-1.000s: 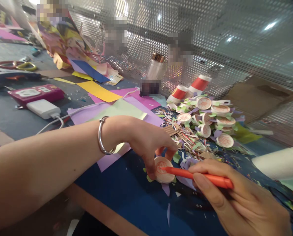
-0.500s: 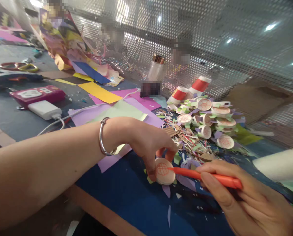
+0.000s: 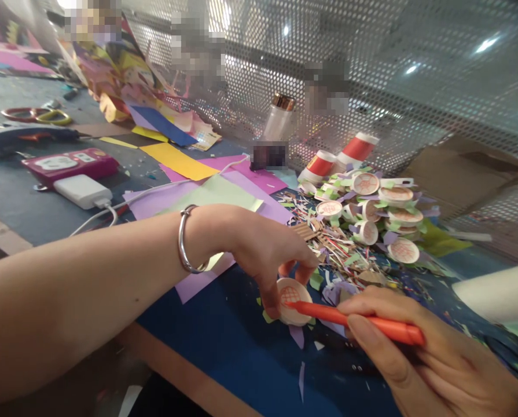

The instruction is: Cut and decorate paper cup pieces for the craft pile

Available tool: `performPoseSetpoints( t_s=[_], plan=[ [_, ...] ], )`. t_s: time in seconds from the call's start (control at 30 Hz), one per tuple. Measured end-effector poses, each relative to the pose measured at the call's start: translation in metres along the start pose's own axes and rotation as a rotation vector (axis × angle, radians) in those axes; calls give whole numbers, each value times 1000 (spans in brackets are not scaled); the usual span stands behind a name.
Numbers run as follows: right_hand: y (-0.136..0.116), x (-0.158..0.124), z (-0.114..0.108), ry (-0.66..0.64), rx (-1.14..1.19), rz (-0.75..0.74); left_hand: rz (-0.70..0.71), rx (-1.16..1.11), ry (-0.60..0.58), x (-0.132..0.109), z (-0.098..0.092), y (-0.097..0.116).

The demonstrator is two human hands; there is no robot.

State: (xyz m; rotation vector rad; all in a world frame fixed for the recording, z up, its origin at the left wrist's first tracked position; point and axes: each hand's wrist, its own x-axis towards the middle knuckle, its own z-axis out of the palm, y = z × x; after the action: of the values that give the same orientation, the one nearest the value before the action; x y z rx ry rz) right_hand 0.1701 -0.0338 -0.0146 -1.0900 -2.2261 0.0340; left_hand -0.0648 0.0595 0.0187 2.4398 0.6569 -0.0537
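My left hand (image 3: 269,249), with a silver bangle at its wrist, grips a small round white paper disc (image 3: 300,315) between thumb and fingers. Green and purple paper bits stick out from under the disc. A red-orange grid is drawn on its face. My right hand (image 3: 432,353) is closed around a red-orange marker (image 3: 363,324), whose tip touches the drawing. Behind them is a pile of similar discs with orange drawings (image 3: 404,250), with green and purple paper tabs, beside a heap of shredded paper (image 3: 341,252).
Coloured paper sheets (image 3: 154,200) lie beyond my left arm. A pink box-like device (image 3: 72,165), white charger (image 3: 84,191), scissors (image 3: 37,116) and glue gun (image 3: 24,138) are at left. Red-and-white cups (image 3: 358,149) and a bottle (image 3: 278,119) stand near the perforated metal screen (image 3: 250,69).
The marker tip has shifted slightly left and down across the disc's face, and more grid lines show there. My left hand keeps its hold on the disc; the view has shifted slightly.
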Motion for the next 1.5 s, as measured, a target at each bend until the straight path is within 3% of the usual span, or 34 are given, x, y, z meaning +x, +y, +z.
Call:
performPoseSetpoints(
  t_s=[0.1, 0.47, 0.73, 1.03, 1.27, 1.5],
  plan=[
    [2, 2, -2, -14, -8, -16, -23, -6, 6, -1, 0, 1],
    [8, -3, -5, 48, -51, 169, -23, -39, -29, -1, -1, 0],
    [2, -4, -2, 104, -25, 219, -30, -19, -12, 0, 0, -1],
    [8, 1, 0, 58, -71, 101, -4, 7, -8, 0, 0, -1],
    [5, -2, -2, 46, -87, 145, -53, -42, -23, -1, -1, 0],
    [4, 3, 0, 22, -33, 81, -54, -30, -21, -1, -1, 1]
  ],
)
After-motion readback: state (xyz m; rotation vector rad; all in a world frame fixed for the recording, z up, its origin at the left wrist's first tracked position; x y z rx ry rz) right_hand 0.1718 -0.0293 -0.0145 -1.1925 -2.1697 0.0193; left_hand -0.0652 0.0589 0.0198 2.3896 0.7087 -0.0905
